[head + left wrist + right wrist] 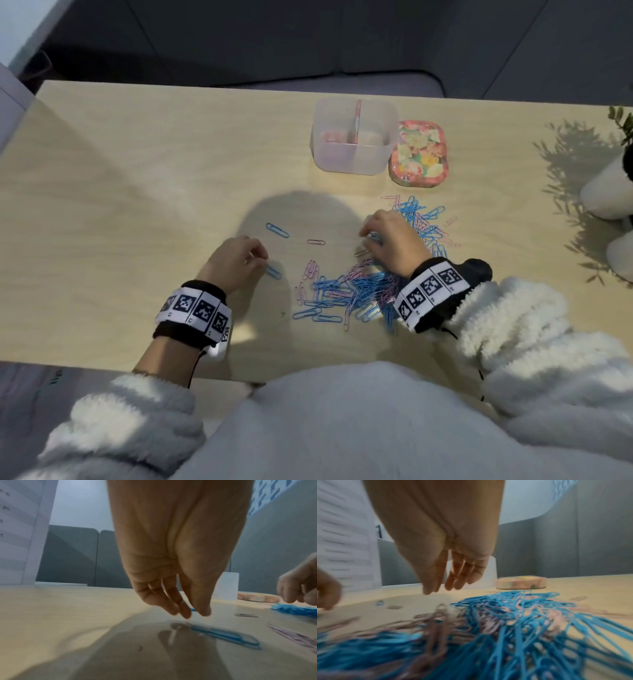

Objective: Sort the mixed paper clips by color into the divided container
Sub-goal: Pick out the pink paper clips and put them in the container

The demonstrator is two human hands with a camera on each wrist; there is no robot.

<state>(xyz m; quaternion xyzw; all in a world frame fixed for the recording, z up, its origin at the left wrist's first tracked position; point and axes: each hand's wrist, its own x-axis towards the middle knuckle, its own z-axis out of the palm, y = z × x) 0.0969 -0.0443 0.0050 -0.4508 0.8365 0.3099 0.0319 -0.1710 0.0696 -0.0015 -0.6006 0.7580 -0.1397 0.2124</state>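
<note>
Clips [359, 291], blue and pink, lie mixed on my table [137, 192]. My box [354, 135] holds a few pink ones. My left hand [236, 263] and right hand [394, 243] hang loose, holding nothing.

An office-like workspace: a pale wooden surface [137, 164] faces grey padded partition panels [72, 555], with a white potted plant [613, 192] at its right edge and paper clips [346, 291] strewn across it.
</note>
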